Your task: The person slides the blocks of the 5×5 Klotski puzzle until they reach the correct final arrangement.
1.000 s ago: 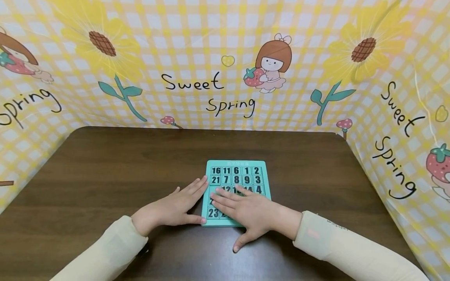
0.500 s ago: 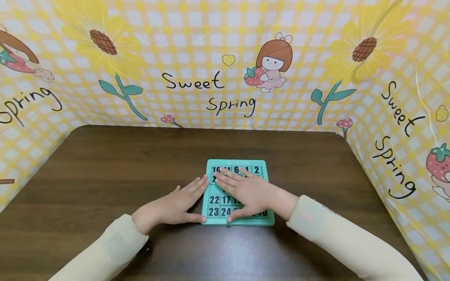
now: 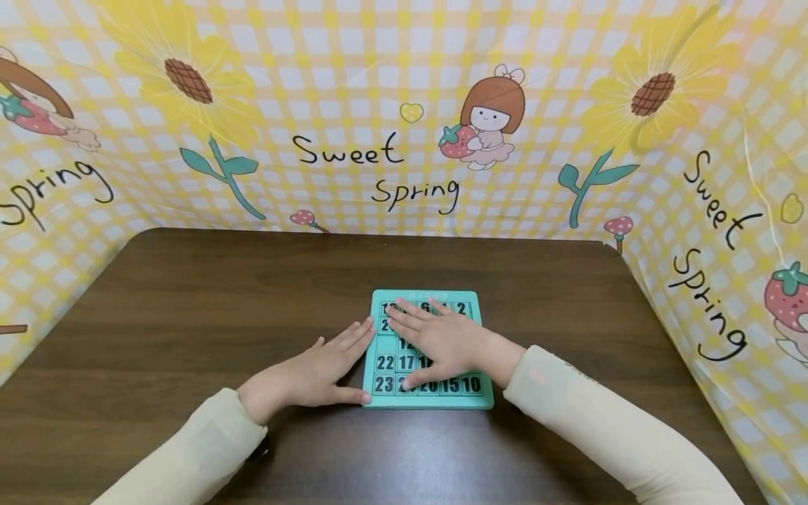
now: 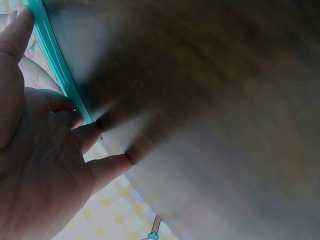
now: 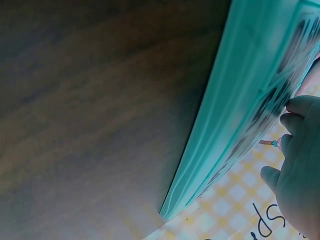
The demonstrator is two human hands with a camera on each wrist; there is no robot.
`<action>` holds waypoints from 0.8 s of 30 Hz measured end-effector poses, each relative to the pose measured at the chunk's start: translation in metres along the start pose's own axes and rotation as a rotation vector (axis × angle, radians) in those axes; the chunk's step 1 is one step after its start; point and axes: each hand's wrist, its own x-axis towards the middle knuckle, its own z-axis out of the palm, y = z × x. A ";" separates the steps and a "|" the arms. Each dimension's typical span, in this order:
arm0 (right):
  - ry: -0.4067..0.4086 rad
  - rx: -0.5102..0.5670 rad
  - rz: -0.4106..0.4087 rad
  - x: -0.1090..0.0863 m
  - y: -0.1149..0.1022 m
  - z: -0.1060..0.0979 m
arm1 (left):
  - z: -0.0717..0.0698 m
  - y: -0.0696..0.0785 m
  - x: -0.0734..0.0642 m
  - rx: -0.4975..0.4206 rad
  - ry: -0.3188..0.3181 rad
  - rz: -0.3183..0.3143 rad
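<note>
A turquoise sliding number puzzle [image 3: 429,402] lies flat on the table, with black numbers on its square tiles. At the left end of its third row is a gap [image 3: 386,344]. My left hand [image 3: 309,372] lies beside the puzzle, fingertips and thumb tip against its left edge; the left wrist view shows this hand [image 4: 45,150] along the board's side [image 4: 60,70]. Over the tiles spreads my right hand [image 3: 451,344], fingers across the upper rows and thumb near the bottom row, hiding several numbers. In the right wrist view its fingers [image 5: 300,107] reach over the tile face.
The dark brown wooden table [image 3: 252,280] extends around the puzzle. Behind it and at both sides hangs a yellow checked cloth [image 3: 341,84] printed with flowers and "Sweet Spring". Cream sleeves [image 3: 587,407] cover both forearms.
My right hand has moved up the board from the middle rows to the upper ones, its thumb coming off the table side onto the lower tiles. The left hand stays in place.
</note>
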 end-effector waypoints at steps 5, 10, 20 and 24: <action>0.001 -0.002 -0.010 -0.002 -0.005 0.002 | 0.000 0.000 0.000 0.001 0.003 -0.001; 0.010 -0.017 -0.027 -0.008 -0.011 0.003 | 0.000 0.001 -0.001 -0.006 0.004 0.000; 0.016 -0.047 -0.056 -0.015 -0.020 0.004 | -0.002 0.002 -0.003 -0.014 0.004 0.005; 0.032 -0.025 -0.050 -0.013 -0.014 0.002 | -0.002 0.002 -0.003 -0.021 0.001 0.006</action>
